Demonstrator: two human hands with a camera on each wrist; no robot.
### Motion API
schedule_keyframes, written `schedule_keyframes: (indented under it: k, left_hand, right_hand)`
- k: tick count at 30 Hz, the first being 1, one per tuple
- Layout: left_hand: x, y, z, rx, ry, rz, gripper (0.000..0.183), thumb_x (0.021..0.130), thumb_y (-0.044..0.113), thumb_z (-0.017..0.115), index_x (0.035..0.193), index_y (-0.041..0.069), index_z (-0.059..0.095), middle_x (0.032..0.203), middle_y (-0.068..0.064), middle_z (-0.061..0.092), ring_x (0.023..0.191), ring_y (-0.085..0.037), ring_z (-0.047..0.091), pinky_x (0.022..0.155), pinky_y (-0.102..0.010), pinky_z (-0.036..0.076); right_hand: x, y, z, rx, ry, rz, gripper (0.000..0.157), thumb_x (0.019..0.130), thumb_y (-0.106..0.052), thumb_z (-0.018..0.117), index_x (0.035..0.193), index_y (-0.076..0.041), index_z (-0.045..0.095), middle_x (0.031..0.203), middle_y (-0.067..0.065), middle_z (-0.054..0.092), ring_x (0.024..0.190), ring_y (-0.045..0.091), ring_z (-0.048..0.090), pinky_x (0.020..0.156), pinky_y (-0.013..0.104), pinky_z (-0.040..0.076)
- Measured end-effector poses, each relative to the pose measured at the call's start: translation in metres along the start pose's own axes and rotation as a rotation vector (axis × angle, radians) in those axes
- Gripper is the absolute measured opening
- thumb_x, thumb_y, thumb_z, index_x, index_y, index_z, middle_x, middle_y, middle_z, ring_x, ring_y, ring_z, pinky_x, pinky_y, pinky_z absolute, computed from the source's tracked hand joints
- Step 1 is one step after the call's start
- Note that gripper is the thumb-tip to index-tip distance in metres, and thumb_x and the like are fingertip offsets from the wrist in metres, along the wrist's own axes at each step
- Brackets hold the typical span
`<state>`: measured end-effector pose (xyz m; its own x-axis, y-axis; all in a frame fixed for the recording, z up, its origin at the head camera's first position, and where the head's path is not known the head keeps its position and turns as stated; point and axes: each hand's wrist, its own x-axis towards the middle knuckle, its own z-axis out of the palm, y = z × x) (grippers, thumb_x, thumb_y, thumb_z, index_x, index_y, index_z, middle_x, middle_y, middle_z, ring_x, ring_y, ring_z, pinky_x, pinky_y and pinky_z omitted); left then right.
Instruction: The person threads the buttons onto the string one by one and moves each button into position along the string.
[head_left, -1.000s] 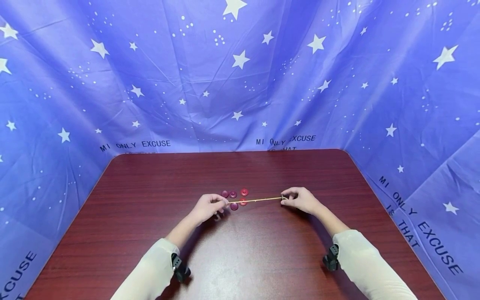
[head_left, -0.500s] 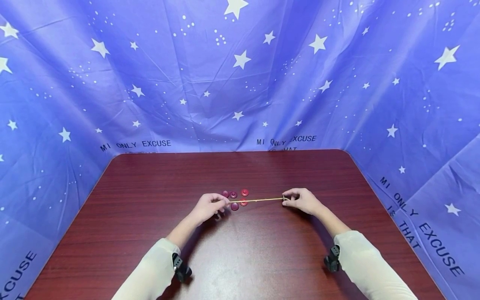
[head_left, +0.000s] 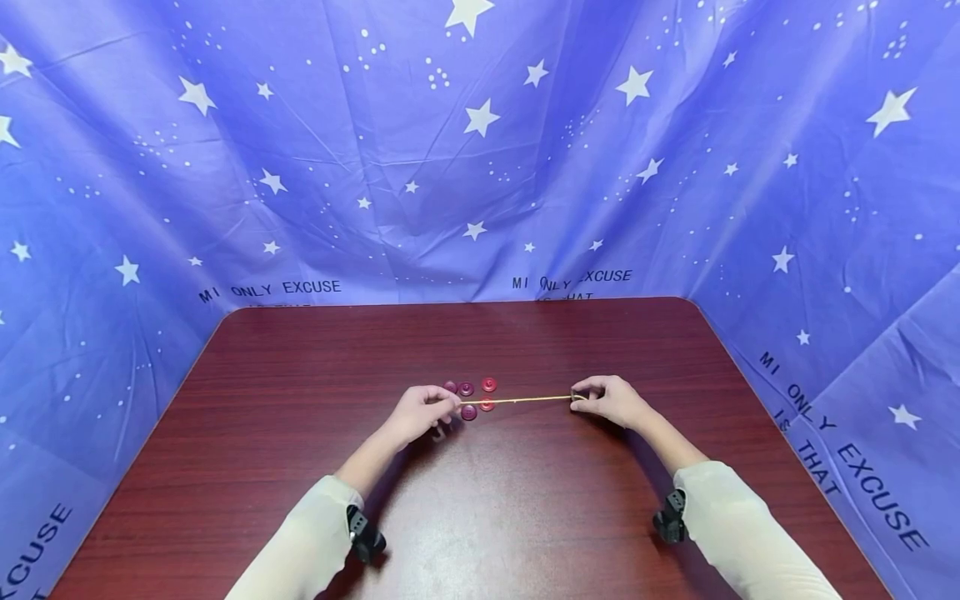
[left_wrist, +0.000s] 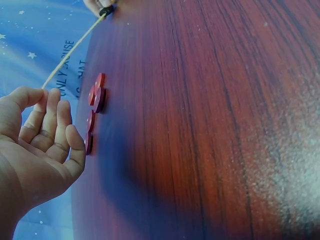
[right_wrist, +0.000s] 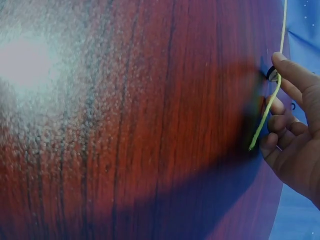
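a yellow string (head_left: pixel 536 400) runs crosswise between the two hands, its long axis almost level and drawn straight, raised above the worktop (head_left: pixel 337 350). the left hand (head_left: pixel 420 412) pinches one end between thumb and forefinger, its other fingers loosely bent. the right hand (head_left: pixel 613 402) pinches a small dark button (right_wrist: pixel 272 74) by thumb and fingertip, the rest of its fingers half curled with nothing in them. the button sits at the right end of the taut stretch, well apart from the left hand; the string seems to pass through it, though the hole is hidden, and a loose tail hangs past it, below the right thumb.

three maroon buttons (head_left: pixel 468 412) and two red buttons (head_left: pixel 488 384) lie flat on the worktop just beside the left fingertips, so the left hand is the nearer one. seen from the head, the string crosses over the nearer red one without plainly touching it. nothing stands between the hands along the string.
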<state>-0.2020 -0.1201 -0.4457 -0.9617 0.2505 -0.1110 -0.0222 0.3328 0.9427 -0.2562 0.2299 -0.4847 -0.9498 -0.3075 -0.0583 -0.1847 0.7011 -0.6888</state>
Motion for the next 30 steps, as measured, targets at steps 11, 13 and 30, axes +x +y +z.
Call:
schedule_keyframes:
  k: [11,13,30]
  left_hand:
    - [0.018,-0.030,0.007,-0.037,0.006,-0.007,0.022,0.087,0.013,0.062,0.097,-0.005,0.068,0.086,-0.024,0.069,0.069,-0.024,0.065,0.058,-0.038,0.053]
    - [0.018,-0.030,0.007,-0.050,0.001,-0.008,0.023,0.087,0.014,0.062,0.097,-0.006,0.068,0.083,-0.025,0.068,0.065,-0.021,0.064,0.057,-0.040,0.054]
    - [0.016,-0.014,0.009,-0.008,0.003,0.041,0.023,0.087,0.011,0.061,0.097,-0.008,0.067,0.079,-0.026,0.066,0.063,-0.012,0.058,0.058,-0.031,0.050]
  right_hand:
    - [0.002,0.001,0.002,-0.013,-0.001,-0.018,0.032,0.075,-0.024,0.076,0.100,-0.005,0.069,0.066,-0.002,0.056,0.056,0.007,0.046,0.053,0.021,0.037]
    - [0.002,0.000,0.001,-0.018,0.009,-0.014,0.032,0.075,-0.025,0.077,0.099,-0.005,0.069,0.066,-0.002,0.056,0.056,0.006,0.045,0.053,0.021,0.037]
    - [0.012,-0.035,0.007,0.011,0.033,-0.060,0.026,0.080,-0.023,0.072,0.100,-0.006,0.069,0.073,0.000,0.060,0.058,0.009,0.051,0.055,0.023,0.041]
